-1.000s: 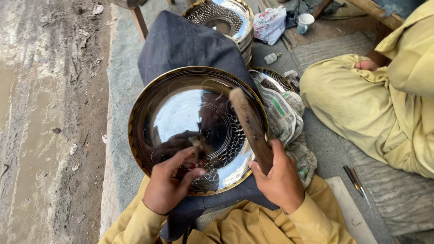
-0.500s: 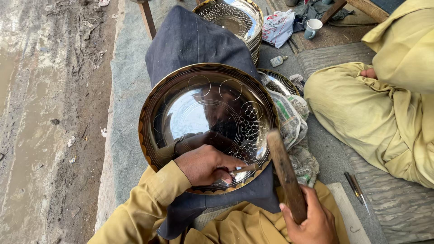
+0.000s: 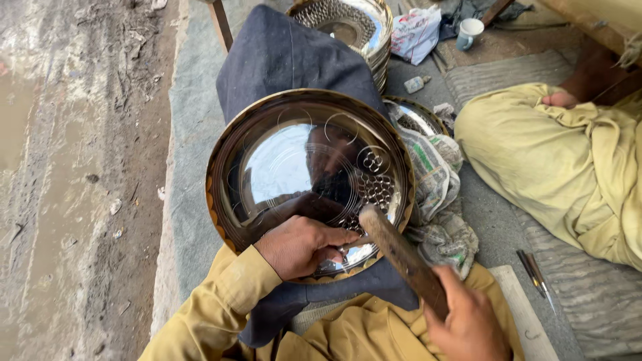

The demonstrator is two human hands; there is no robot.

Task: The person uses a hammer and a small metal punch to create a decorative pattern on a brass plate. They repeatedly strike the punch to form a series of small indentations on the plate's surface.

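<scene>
A large shiny round metal tray [image 3: 287, 167] with stamped circle patterns lies on a dark blue cloth [image 3: 287, 60] over my lap. My left hand [image 3: 301, 246] rests on the tray's near part, fingers pinched on a small metal punch that is mostly hidden. My right hand [image 3: 468, 321] grips a wooden mallet [image 3: 401, 257] by its lower end; the mallet's head sits right at the punch, beside the left fingers.
A stack of similar patterned trays [image 3: 354, 27] stands at the back. Crumpled newspaper [image 3: 438, 187] lies right of the tray. Another person in yellow clothes [image 3: 568, 160] sits at the right. A white cup [image 3: 468, 32], a small bottle [image 3: 416, 84] and thin metal tools [image 3: 535, 274] lie around.
The mallet swung away to the right and down, then came back toward the punch. My left hand stayed on the tray holding the punch. The view shifted slightly.
</scene>
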